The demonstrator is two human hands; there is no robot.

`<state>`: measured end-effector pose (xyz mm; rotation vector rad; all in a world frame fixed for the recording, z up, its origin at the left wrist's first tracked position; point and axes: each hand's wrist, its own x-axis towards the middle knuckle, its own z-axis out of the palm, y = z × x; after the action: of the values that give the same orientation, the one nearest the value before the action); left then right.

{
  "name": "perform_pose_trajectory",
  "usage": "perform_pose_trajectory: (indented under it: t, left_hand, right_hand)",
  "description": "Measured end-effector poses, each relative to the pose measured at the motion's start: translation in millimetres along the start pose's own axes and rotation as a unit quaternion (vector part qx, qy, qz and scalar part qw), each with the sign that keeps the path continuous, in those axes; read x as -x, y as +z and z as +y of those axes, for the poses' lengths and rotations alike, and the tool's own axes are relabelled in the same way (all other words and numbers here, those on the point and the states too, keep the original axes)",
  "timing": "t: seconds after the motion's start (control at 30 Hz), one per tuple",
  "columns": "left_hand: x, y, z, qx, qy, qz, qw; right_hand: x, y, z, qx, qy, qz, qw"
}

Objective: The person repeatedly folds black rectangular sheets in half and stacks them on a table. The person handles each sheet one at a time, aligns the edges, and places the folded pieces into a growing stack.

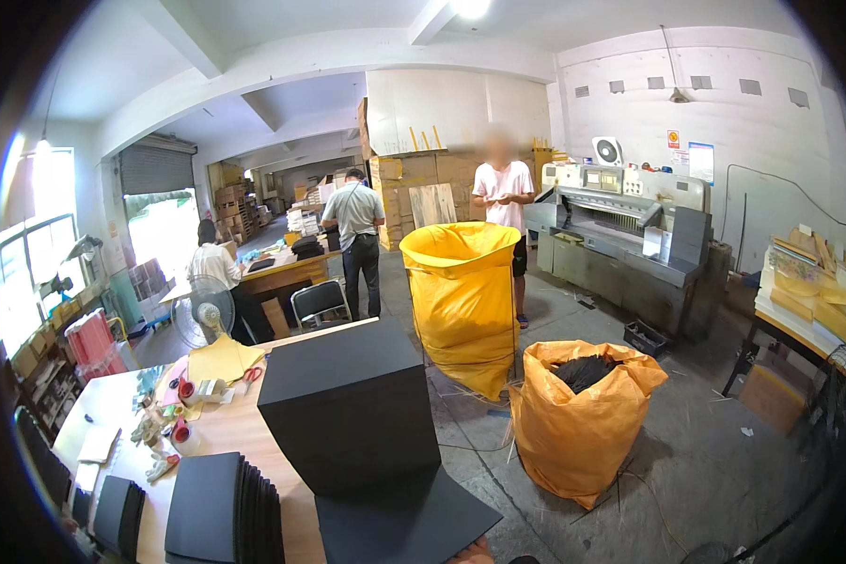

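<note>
A flat black sheet (404,517) juts past the table's right edge at the bottom of the view. Part of my right hand (475,553) shows at its near right corner, gripping the edge; most of the hand is cut off by the frame. My left hand is out of view. Directly behind the sheet rises a tall, square-edged black stack (348,423). To its left, a fanned pile of black boards (221,508) stands on the wooden table (296,489), with a smaller black pile (119,517) farther left.
Red-handled scissors (253,374), tape rolls (183,432) and yellow paper (221,360) lie on the table. Right of it stand a tall yellow sack (461,310) and an orange sack (578,432) holding black scraps. A person (505,193) stands near a large cutting machine (620,221).
</note>
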<state>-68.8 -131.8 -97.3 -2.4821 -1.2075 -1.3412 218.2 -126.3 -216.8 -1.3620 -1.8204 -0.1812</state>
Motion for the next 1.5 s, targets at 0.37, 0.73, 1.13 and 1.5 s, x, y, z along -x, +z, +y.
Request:
perform_pose_trajectory:
  t: [0.37, 0.73, 1.13, 1.5]
  left_hand:
    - [41.6, 44.5, -28.4, 0.604, -0.639, -0.078, 0.47]
    - [46.5, -125.7, -56.8, 0.484, -0.49, 0.207, 0.695]
    - [19.9, -129.8, -177.1, 0.426, -0.566, 0.275, 0.65]
    - [42.3, -174.8, -193.0, 0.283, -0.663, 0.075, 0.689]
  right_hand:
    - [-21.9, -4.6, 15.0, -0.029, -0.013, -0.059, 0.998]
    - [-36.2, -28.2, -16.0, 0.057, -0.035, -0.024, 0.997]
    - [-28.5, -26.0, -14.0, 0.064, -0.025, -0.031, 0.997]
    - [-36.0, -42.9, -20.2, -0.046, 0.023, -0.033, 0.998]
